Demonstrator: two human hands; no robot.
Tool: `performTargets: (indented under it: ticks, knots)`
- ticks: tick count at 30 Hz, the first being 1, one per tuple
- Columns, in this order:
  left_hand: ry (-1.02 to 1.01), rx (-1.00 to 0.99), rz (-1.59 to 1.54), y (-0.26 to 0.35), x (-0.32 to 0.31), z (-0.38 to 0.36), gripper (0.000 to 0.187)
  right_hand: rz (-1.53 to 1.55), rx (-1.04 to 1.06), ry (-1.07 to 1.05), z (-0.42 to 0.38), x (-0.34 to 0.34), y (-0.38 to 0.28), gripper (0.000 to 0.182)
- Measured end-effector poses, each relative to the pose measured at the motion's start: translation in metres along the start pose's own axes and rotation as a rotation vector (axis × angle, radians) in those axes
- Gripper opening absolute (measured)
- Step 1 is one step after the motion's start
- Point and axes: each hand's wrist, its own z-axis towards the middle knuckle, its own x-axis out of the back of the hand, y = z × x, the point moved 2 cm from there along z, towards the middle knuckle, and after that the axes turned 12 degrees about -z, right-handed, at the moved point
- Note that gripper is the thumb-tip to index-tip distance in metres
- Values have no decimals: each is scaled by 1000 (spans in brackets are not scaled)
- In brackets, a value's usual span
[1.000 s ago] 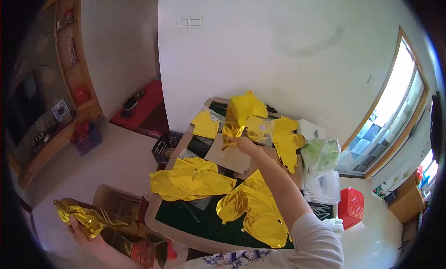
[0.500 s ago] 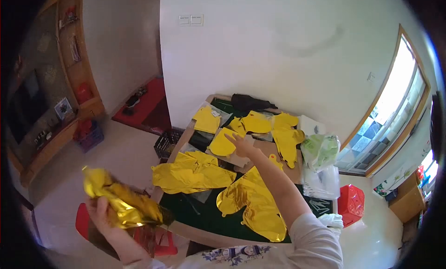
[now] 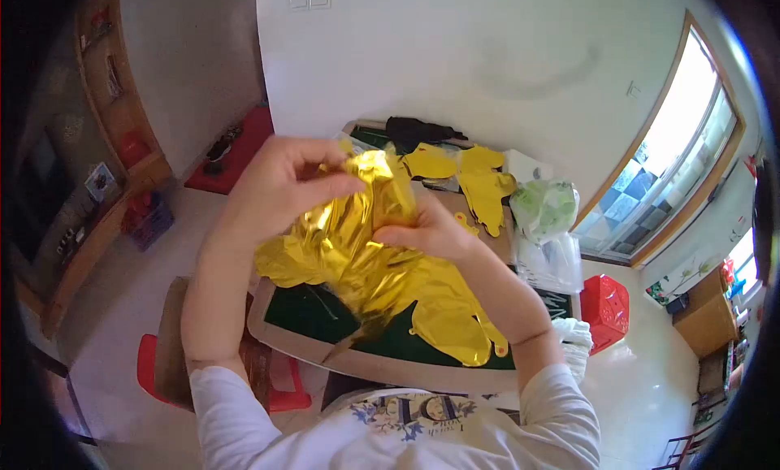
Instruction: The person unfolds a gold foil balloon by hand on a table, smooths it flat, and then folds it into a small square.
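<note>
- We had a gold foil piece (image 3: 349,242) up in front of us, between both hands and above the near part of the table (image 3: 302,311).
- Our left hand (image 3: 284,177) was closed at its top end, thumb and fingers pinching the upper edge from the left.
- Our right hand (image 3: 437,229) gripped it lower down, from the right — thumb laid across the front, the other fingers mostly hidden behind.
- The foil's long axis ran roughly up and down in our view, so the left hand was nearer its top and the right hand nearer its middle.
- Its lower end was blurred — we could not tell whether it touched the table.
- Below the right hand, a flat yellow shape (image 3: 451,328) lay on the table; a plastic bag (image 3: 546,210) sat at the table's right side, apart from both hands.
</note>
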Motion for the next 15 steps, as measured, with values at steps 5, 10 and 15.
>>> performTargets:
  ticks: [5,10,15]
  knots:
    - [-99,27,119,3,0,12,9,-88,-105,203,-23,24,-12,19]
    - [31,-53,279,-4,-14,15,15,-181,-204,334,-43,31,-19,20]
    - [117,-234,275,-9,-27,22,11,-305,-248,352,-49,39,-17,21]
